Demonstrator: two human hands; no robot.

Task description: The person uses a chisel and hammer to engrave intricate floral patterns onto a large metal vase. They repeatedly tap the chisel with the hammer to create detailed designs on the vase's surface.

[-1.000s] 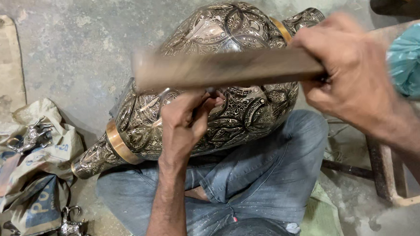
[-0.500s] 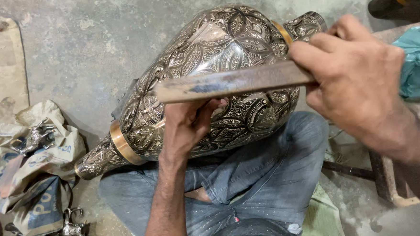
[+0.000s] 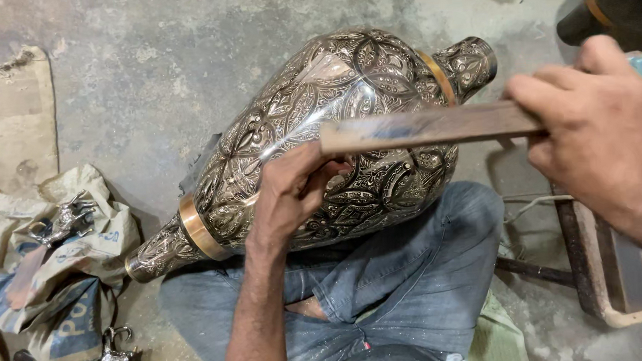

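Two hands, right hand [image 3: 600, 133] gripping flat bar [image 3: 428, 127], left hand [image 3: 292, 193] pinching something hidden against engraved vase [image 3: 318, 129]

A metal craft workshop is shown, of the kind where work is done seated on the ground. A rough, stained concrete floor [image 3: 147, 80] is seen beyond the hands, with no raised surface under the work. A large engraved metal vase [image 3: 333, 136] with brass-coloured bands is laid across the lap in blue jeans [image 3: 413, 271], under the left hand [image 3: 292, 196]. A flat wooden stick [image 3: 428, 127] is gripped by the right hand [image 3: 604, 129]. Left of the left hand, small metal figurines [image 3: 63, 220] are piled on crumpled sacks [image 3: 56, 289]. Below the right hand, a worn low wooden stool [image 3: 603, 261] is seen.
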